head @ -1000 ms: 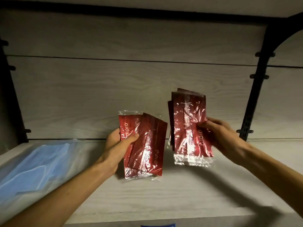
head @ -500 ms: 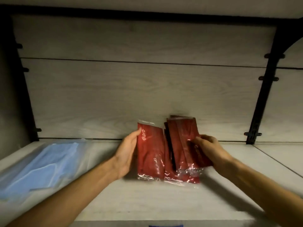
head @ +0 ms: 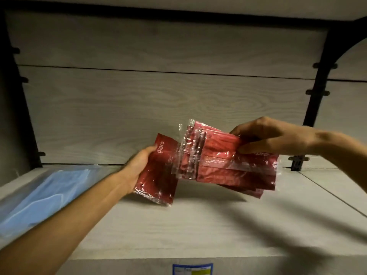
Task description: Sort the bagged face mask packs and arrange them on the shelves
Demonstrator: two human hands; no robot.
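**Red mask packs over the shelf, one in each hand**

Far left, a clear bag of blue masks (head: 39,191) lay flat on the pale wood shelf (head: 178,231), well apart from both hands.

Next over, the left hand (head: 139,167) held a single red pack (head: 158,175) by its left edge, thumb up near the white lettering and the fingers wrapped behind it, I think, since they were hidden by the pack. That pack stood nearly upright, tilted a bit to the right, and its bottom edge looked to be at or just above the shelf, hard to say which.

Just beside it, and overlapping its upper right corner, was a bundle of red packs (head: 228,165) turned sideways and held clear of the shelf, with its shadow underneath. The right hand (head: 274,139) came in from the right and pinched that bundle at its upper right part, thumb on the front, fingers curled over the top.

Behind that hand, a black bracket (head: 317,80) ran up the back wall.
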